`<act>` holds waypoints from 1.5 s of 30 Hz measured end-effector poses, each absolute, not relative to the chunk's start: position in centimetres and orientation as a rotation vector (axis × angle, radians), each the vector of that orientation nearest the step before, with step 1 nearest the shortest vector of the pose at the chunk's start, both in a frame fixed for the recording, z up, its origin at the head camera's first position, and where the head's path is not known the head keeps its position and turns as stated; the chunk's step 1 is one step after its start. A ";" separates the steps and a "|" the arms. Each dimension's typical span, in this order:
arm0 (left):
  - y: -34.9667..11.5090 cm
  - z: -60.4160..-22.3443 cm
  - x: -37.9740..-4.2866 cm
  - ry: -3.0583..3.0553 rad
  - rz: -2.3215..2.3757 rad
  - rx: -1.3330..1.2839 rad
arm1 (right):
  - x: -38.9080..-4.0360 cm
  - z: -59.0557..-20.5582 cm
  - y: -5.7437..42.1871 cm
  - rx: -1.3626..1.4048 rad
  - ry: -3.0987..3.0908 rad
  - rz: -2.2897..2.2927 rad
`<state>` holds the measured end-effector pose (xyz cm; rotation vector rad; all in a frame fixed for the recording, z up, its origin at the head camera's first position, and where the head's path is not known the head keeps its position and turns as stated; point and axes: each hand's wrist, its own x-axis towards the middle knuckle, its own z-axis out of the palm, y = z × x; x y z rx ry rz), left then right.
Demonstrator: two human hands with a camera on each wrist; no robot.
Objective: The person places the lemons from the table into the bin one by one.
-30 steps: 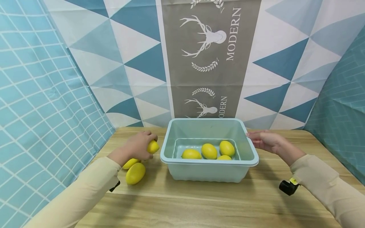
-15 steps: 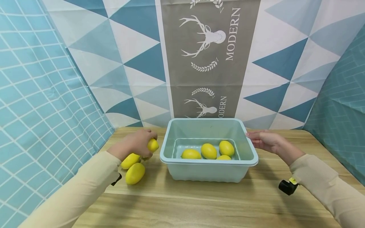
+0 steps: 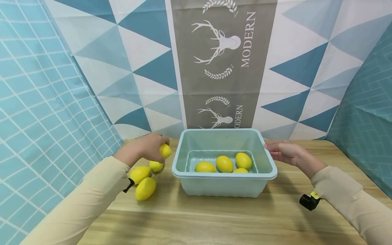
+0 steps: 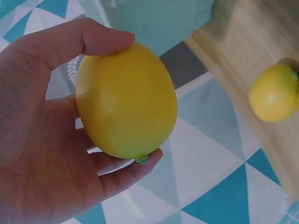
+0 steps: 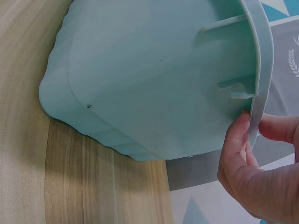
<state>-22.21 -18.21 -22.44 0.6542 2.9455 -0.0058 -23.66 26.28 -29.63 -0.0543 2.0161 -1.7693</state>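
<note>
Clearly, I'm reading "MODERN" (image 3: 248, 39) behind the tub (image 3: 225, 185) of four lemons (image 3: 224, 164), left hand (image 4: 51, 135) pinching another lemon (image 4: 131, 107), right hand (image 5: 261, 175) the rim (image 5: 264, 46).

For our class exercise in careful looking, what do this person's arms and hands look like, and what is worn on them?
The long sleeves are cream, with finely textured cuffs. A black device with a yellow tag sits by the right cuff; a smaller black piece shows by the left. The left hand and right hand are ungloved.
</note>
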 end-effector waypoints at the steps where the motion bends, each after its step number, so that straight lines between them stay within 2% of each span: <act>1: -18.1 -22.4 -22.2 2.947 -0.004 0.660 | -23.7 -29.7 26.3 -0.049 2.019 -1.765; 27: -12.0 -19.3 -22.8 2.931 -0.030 0.760 | -23.6 -29.7 26.0 -0.064 2.008 -1.753; 45: -9.5 -20.2 -24.1 2.915 -0.069 0.883 | -23.6 -29.6 26.1 -0.094 2.010 -1.742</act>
